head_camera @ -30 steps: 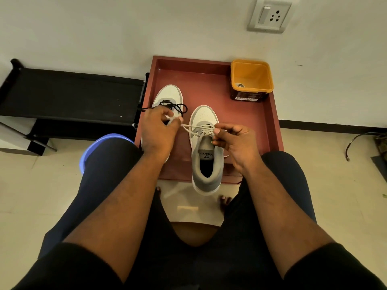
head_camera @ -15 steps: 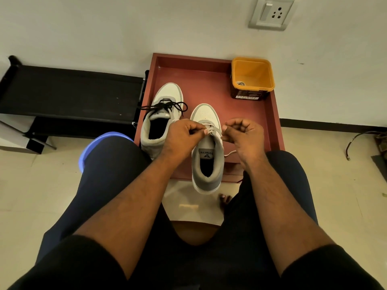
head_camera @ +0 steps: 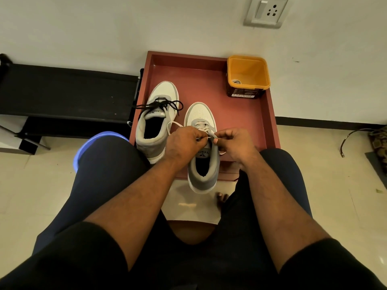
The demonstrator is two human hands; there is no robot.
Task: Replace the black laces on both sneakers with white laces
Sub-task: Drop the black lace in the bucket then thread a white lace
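Head view: I see both hands meeting over the right sneaker, the left hand and right hand each pinching a strand of the white lace just above the tongue. I judge this shoe nearly relaced, with the lace through the eyelets and only the tying left (the knot itself is hidden under the fingers). The left sneaker keeps its black lace, so about half the job remains. Both shoes sit on the red tray, toes away from me toward the wall, long axes running near to far, the right one's heel overhanging the tray's near edge. The yellow tub in the far corner holds something pale, perhaps the spare lace.
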